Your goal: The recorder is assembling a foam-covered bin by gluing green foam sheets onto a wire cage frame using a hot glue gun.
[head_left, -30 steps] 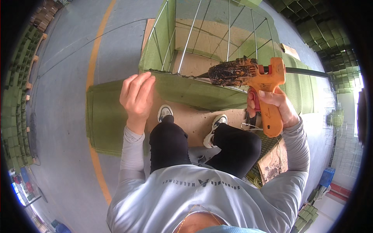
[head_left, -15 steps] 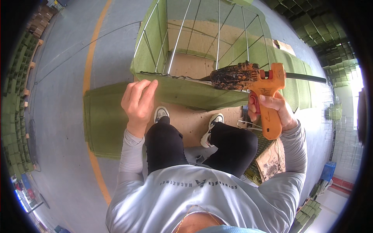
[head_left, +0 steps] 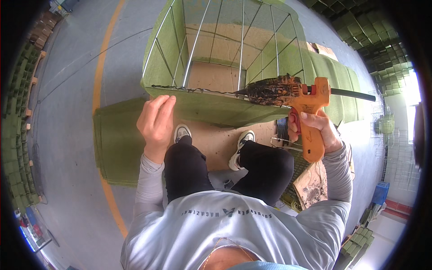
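Note:
My right hand [head_left: 325, 128] grips an orange glue gun [head_left: 312, 139], fingers at its red trigger. The gun's front is smeared black, and a black glue stick [head_left: 353, 94] juts from its back. Its nozzle points left, at the near edge of a wire frame [head_left: 243, 49] lined with green felt. An uneven black glue line [head_left: 193, 90] runs along that edge from the nozzle to the left corner. My left hand [head_left: 155, 123] pinches at the upper edge of the near felt flap [head_left: 216, 110], close below the glue line; its thumb is mostly hidden.
Green felt sheets [head_left: 118, 139] lie on the floor at left, and more felt [head_left: 335, 85] lies right of the frame. Brown cardboard [head_left: 202, 135] lies under my feet. A stained board [head_left: 311, 184] stands by my right knee. Stacked green goods [head_left: 20, 121] line the far left.
The frame and my left hand sit slightly farther left in view. Relative to the frame, the glue gun has moved right, and the black glue line behind its nozzle is longer.

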Action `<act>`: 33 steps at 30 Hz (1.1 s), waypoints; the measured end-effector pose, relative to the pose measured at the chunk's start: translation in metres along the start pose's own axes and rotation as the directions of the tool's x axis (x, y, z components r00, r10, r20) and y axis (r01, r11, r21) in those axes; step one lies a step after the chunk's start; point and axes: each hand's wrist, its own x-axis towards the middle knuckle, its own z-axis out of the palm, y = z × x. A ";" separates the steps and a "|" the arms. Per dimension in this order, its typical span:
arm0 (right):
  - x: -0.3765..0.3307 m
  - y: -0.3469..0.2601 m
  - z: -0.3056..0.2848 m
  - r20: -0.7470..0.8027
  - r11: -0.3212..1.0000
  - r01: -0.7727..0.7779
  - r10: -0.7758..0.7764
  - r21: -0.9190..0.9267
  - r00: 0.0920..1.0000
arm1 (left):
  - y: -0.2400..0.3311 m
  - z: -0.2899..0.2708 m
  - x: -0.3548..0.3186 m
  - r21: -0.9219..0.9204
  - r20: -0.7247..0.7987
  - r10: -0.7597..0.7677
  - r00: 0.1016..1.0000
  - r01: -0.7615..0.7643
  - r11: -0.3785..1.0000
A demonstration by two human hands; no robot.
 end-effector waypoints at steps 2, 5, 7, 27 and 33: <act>-0.002 0.001 -0.003 -0.020 1.000 0.020 -0.020 -0.020 1.000 | 0.000 0.000 -0.001 0.011 0.011 0.004 1.000 -0.004 1.000; -0.006 0.003 -0.005 -0.033 1.000 0.016 -0.017 -0.023 0.999 | 0.001 -0.001 -0.001 0.021 0.029 -0.004 1.000 0.003 1.000; -0.006 0.006 -0.009 -0.038 0.999 0.025 -0.026 -0.035 0.999 | 0.002 -0.002 -0.001 0.023 0.036 -0.016 0.999 0.015 1.000; -0.026 0.013 -0.028 -0.071 0.997 0.065 -0.062 0.044 0.996 | 0.020 0.008 0.003 -0.052 0.044 0.033 0.998 -0.031 0.998; -0.031 0.016 -0.032 -0.072 0.996 0.085 -0.084 0.003 0.994 | 0.022 0.009 0.004 -0.060 0.041 0.032 0.999 -0.029 0.998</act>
